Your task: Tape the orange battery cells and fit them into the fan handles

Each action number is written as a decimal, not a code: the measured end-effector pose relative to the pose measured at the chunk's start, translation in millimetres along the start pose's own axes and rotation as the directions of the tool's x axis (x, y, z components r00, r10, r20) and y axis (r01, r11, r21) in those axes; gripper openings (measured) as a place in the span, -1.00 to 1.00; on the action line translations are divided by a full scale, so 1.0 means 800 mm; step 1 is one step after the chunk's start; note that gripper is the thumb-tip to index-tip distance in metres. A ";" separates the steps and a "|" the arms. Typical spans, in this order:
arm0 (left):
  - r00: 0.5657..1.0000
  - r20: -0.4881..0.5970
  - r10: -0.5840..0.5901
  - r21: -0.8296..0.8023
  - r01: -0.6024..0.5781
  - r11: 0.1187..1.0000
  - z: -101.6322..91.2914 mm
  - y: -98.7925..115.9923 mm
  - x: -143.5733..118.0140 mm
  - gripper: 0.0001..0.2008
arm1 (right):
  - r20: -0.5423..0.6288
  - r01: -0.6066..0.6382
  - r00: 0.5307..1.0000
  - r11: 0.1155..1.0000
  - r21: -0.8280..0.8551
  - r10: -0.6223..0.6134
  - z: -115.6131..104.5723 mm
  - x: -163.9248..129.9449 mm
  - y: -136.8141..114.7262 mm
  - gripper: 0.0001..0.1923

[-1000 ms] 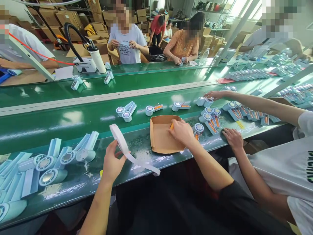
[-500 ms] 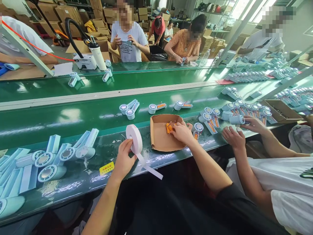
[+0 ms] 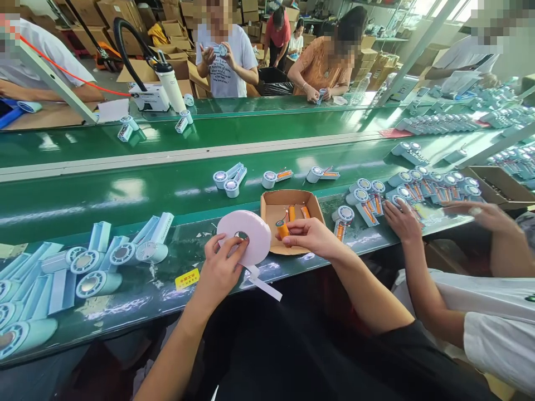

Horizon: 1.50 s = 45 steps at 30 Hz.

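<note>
Tape roll (image 3: 246, 236), round, white, flat-faced.

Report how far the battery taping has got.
Done: nothing in view shows finished taping. In hand: the left hand holds the tape roll with a strip hanging loose, and the right hand holds one orange battery beside it, no tape on it yet. Left: more batteries lie in the tray.

- one head-worn camera, looking forward and down, close over the near edge of the green conveyor belt (image 3: 125, 195)
- far workers opposite stay distant
</note>
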<state>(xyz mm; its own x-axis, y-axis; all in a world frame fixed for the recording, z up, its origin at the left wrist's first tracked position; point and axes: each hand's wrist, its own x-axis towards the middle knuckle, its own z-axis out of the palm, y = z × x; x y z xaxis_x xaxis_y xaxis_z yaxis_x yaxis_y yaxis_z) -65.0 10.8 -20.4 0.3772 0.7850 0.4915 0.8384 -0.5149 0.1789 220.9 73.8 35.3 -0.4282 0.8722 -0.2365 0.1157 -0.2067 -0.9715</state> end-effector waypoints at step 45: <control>0.918 -0.382 0.103 -0.013 -0.116 0.993 -0.015 0.087 0.062 -0.81 | -0.611 0.446 0.783 0.791 0.419 -0.117 0.095 0.004 0.044 -0.50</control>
<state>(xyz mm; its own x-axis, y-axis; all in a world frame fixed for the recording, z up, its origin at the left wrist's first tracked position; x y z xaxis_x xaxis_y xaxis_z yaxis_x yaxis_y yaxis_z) 7.4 10.3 26.5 0.2819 0.5363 0.7956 0.7838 -0.6070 0.1315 155.7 35.7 -0.9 0.1994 0.9779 -0.0636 -0.4752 0.0397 -0.8790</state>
